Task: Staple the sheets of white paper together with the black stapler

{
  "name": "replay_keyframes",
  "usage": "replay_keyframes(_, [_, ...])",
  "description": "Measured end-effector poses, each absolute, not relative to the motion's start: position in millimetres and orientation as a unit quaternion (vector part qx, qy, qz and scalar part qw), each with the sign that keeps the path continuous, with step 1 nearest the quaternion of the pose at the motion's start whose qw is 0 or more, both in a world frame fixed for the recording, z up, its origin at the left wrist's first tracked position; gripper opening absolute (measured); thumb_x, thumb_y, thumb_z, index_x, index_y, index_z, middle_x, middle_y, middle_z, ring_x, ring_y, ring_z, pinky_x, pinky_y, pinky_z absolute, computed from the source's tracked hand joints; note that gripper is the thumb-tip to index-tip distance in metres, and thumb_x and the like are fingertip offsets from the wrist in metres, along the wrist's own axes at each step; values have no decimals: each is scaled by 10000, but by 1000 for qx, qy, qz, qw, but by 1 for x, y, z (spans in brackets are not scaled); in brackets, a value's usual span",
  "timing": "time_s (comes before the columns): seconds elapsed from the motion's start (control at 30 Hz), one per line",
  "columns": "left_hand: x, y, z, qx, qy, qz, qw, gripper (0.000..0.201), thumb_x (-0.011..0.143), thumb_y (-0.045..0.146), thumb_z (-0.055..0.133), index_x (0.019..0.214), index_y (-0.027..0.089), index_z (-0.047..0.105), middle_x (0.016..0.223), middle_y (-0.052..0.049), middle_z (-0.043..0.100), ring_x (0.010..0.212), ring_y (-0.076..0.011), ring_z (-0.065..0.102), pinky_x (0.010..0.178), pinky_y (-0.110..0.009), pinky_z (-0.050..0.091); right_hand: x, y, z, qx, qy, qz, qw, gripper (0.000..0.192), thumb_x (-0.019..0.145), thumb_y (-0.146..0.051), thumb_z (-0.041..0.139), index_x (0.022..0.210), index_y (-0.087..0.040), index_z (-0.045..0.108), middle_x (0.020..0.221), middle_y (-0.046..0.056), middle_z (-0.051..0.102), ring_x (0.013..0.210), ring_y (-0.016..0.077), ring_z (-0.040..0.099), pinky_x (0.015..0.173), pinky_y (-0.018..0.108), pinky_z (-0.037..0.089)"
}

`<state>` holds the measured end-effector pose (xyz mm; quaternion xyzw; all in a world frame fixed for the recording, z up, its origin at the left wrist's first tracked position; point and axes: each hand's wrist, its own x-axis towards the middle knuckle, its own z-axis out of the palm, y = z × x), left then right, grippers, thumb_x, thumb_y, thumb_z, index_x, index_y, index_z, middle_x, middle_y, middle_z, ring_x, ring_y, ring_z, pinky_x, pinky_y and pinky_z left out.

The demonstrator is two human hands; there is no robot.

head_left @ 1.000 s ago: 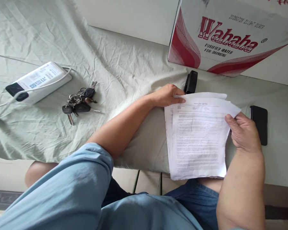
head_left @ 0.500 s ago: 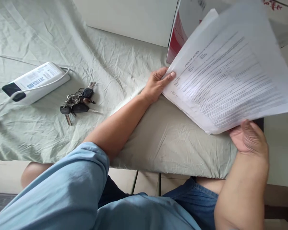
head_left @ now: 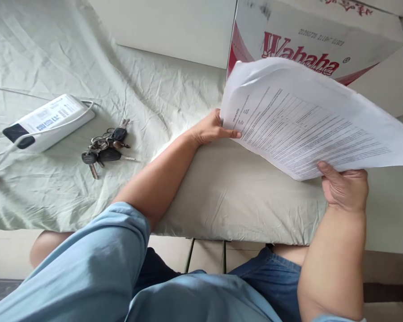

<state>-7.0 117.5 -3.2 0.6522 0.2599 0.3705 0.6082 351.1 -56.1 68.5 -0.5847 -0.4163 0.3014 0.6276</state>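
Note:
A stack of printed paper sheets [head_left: 309, 120] is held up, tilted, above the right part of the cloth-covered table. My left hand [head_left: 215, 129] grips the stack's left edge, thumb on the printed face and the other fingers behind. My right hand [head_left: 345, 185] pinches the near edge on the right, its thumb lying on top and most of its fingers hidden under the sheets. The far edge of the stack curls upward. Dense lines of small text cover the top page.
A bunch of keys [head_left: 106, 150] lies on the wrinkled pale green cloth [head_left: 174, 94]. Left of it is a white power bank [head_left: 53, 120] with a white cable across it. At the back stand a white box [head_left: 174, 27] and a carton with red lettering [head_left: 309, 40].
The paper stack has come down and toward me, uncovering the carton's red lettering. My right thumb now rests further onto the top page. The keys and power bank stay put.

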Motion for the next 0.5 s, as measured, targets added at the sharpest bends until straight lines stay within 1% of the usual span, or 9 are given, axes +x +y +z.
replay_keyframes(0.07, [-7, 118, -3, 650, 263, 369, 610, 724, 700, 656, 1102, 1165, 161, 850, 1147, -144, 889, 1180, -413, 869, 1088, -620, 734, 350, -54, 68, -564, -434, 274, 646, 689, 424, -395, 1204, 1014, -282, 866, 1493, 66, 846, 1641, 384, 648, 1491, 704, 381])
replay_keyframes(0.13, [-10, 118, 0, 645, 257, 374, 615, 669, 727, 637, 1083, 1140, 164, 852, 1143, -142, 885, 1181, -418, 867, 1091, -623, 732, 349, -52, 69, -538, -451, 263, 662, 766, 406, -405, 1207, 1091, -304, 879, 1548, 62, 820, 1657, 398, 636, 1470, 713, 416])
replay_keyframes(0.23, [-16, 120, 7, 651, 259, 357, 618, 612, 749, 588, 1067, 1125, 159, 847, 1123, -144, 884, 1165, -415, 865, 1107, -622, 722, 350, -53, 71, -538, -452, 300, 645, 928, 363, -372, 1209, 1227, -339, 872, 1632, 52, 780, 1651, 409, 643, 1451, 721, 449])
replay_keyframes(0.3, [-17, 121, 10, 668, 271, 329, 610, 580, 727, 517, 1066, 1117, 151, 841, 1141, -149, 884, 1178, -420, 858, 1124, -624, 710, 351, -56, 71, -551, -446, 317, 630, 988, 346, -342, 1206, 1271, -353, 861, 1644, 41, 777, 1645, 400, 648, 1472, 708, 422])
replay_keyframes(0.4, [-15, 120, 10, 690, 279, 302, 595, 580, 662, 409, 1047, 1131, 154, 822, 1215, -152, 883, 1231, -432, 840, 1154, -622, 690, 352, -61, 71, -560, -436, 322, 627, 978, 350, -315, 1193, 1269, -351, 858, 1612, 39, 795, 1649, 398, 637, 1499, 708, 373])
replay_keyframes(0.5, [-12, 120, 6, 677, 255, 301, 621, 594, 650, 398, 1031, 1152, 162, 817, 1168, -130, 889, 1205, -416, 846, 1126, -615, 703, 354, -64, 71, -565, -438, 360, 600, 947, 349, -291, 1181, 1235, -363, 857, 1589, 30, 804, 1666, 394, 615, 1502, 696, 374])
